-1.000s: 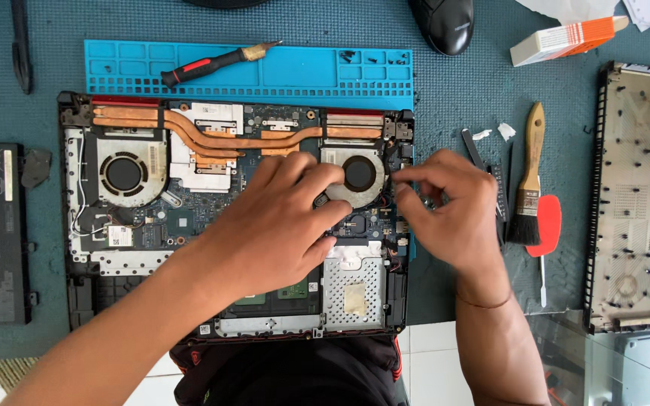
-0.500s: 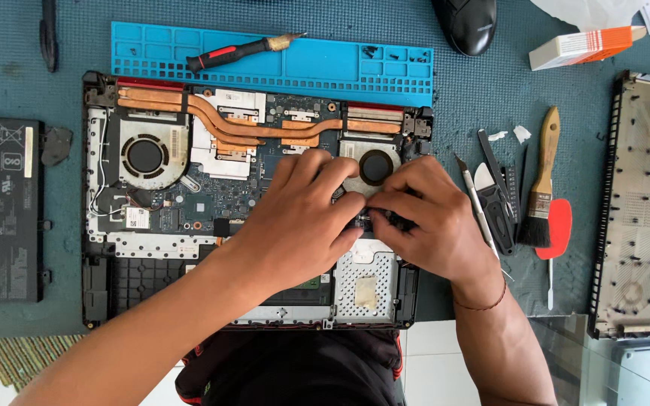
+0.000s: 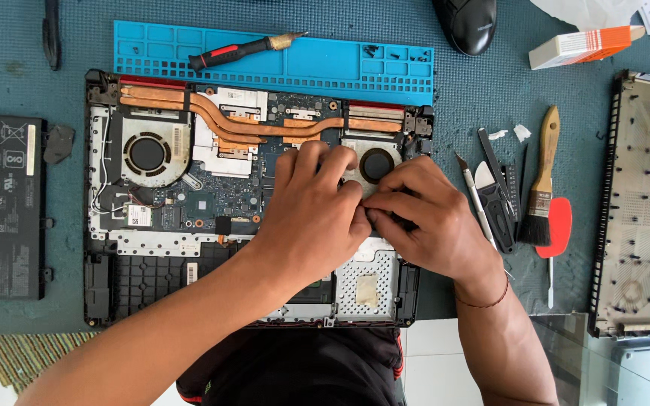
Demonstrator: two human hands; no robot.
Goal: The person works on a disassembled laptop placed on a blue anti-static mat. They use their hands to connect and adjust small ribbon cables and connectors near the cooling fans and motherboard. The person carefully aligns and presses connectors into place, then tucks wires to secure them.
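Our left hand and right hand meet fingertip to fingertip over the opened laptop, just below the right-hand fan. The fingers of both hands are bent inward and pinched close together at one spot on the board, but they cover whatever lies there, so we cannot tell whether either grip is grasping something or only pressing down. The left hand lies flat across the middle of the board, its fingers reaching up toward the copper pipes; the right hand comes in from the lower right, with a thin cord around its wrist.

The laptop lies on the desk with its back cover off, hinges away from us. A second fan sits at its upper left, and the copper pipes run between the two fans. A perforated metal plate shows below our hands.

Beyond the laptop lies a blue tray with a red and black screwdriver on it. To the right we see a paintbrush, a red pry tool, a slim knife and some black tweezers, all near each other. Further right rests the removed bottom cover. A black battery lies at the far left, and a dark mouse at the top.
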